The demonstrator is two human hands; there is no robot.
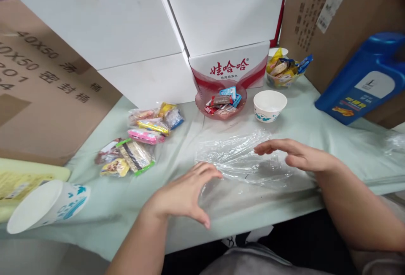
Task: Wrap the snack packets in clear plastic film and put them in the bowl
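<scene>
One clear plastic film (234,161): your left hand (185,190) by its near-left edge, right hand (295,152) above its right side, fingers wide.

Left hand (186,192) and right hand (296,153), loosely curved, flank a clear plastic bag (232,157) on green cloth (183,144).

Spread on the green-clothed tabletop (297,119): crumpled clear plastic (237,157), wrapped snacks (136,155), a pink bowl (201,104), paper cups (267,108), a blue bottle (363,85).

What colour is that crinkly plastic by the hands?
The plastic is clear and see-through, with shiny whitish glints; see the head view.
</scene>
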